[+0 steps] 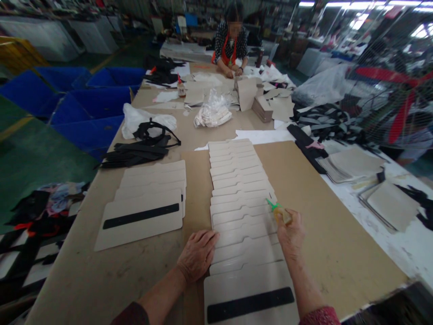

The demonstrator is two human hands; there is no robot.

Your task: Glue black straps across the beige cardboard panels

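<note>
A long row of overlapping beige boards (243,248) runs up the middle of the table, each with a notched edge. The nearest board carries a black strip (250,304). My left hand (199,253) lies flat, fingers stretched out, against the row's left edge. Above the row's right side, my right hand (291,228) grips a glue bottle (283,215) with a green nozzle (271,204) tilted towards the boards. To the left lies a smaller fanned stack of beige boards (145,214), its front one also bearing a black strip.
Black straps (137,153) and plastic bags lie at the left edge. Blue bins (89,110) stand beside the table. Beige board stacks (352,162) sit on the right near a large fan (406,85). A person in an orange apron (232,49) works at the far end.
</note>
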